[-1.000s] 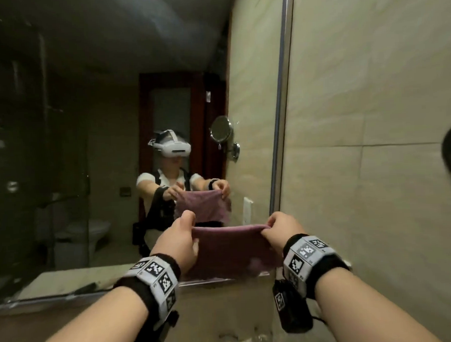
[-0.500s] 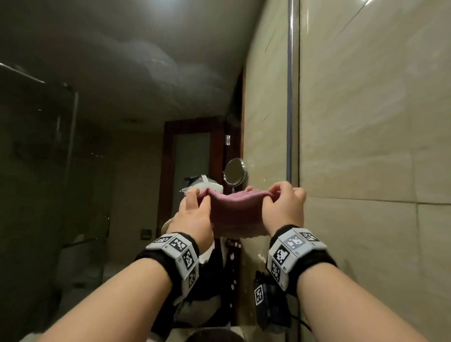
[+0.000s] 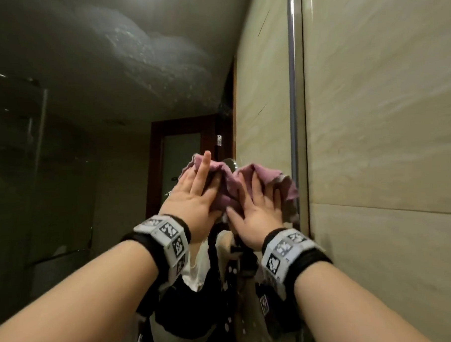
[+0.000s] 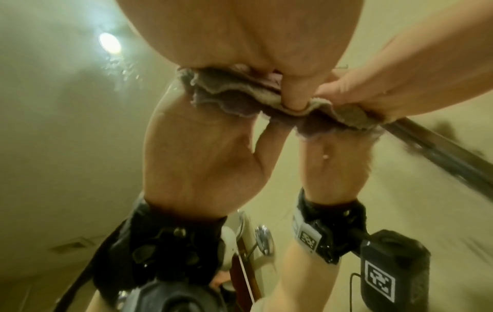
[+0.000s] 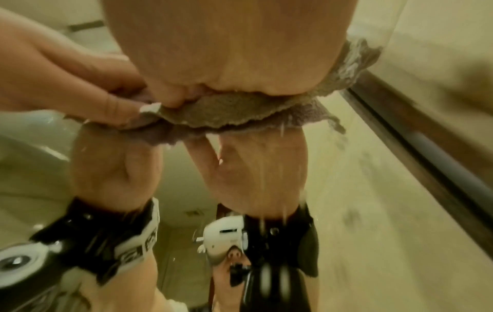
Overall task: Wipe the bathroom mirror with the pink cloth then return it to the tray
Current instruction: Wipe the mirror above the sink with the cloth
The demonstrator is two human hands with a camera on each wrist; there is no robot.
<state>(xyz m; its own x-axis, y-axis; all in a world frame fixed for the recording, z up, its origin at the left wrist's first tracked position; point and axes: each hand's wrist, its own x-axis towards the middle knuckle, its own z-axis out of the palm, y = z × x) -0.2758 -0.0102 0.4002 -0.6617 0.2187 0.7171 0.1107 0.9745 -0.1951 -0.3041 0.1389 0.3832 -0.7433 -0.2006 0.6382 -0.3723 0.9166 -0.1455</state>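
I have both palms flat on the pink cloth (image 3: 229, 188), pressing it against the bathroom mirror (image 3: 94, 140) close to its right edge, where the metal frame strip (image 3: 292, 90) meets the tiled wall (image 3: 383, 138). My left hand (image 3: 194, 198) lies with fingers straight and spread over the left part of the cloth — one finger reaches up past its top edge. My right hand (image 3: 259, 208) lies the same way over the right part, fingers extended, nothing curled round the fabric. So neither grip is closed on anything; each is a flat, open press that pins the cloth to the glass.

The cloth is bunched rather than spread: it humps up between my two hands, and its frayed lower edge shows under my palms in the wrist views, with its reflection right beneath. Droplets speckle the glass higher up, and a cloudy patch sits on the upper mirror.

I judge this to be the start of the wiping step, with the cloth planted high on the right side. The return to the tray has not come yet, and the tray is not in view.

The next move, as I see it, calls for steady pressure through both palms while I drag the cloth across or down — keeping the bunched middle from rolling up, and keeping the right edge off the frame strip.
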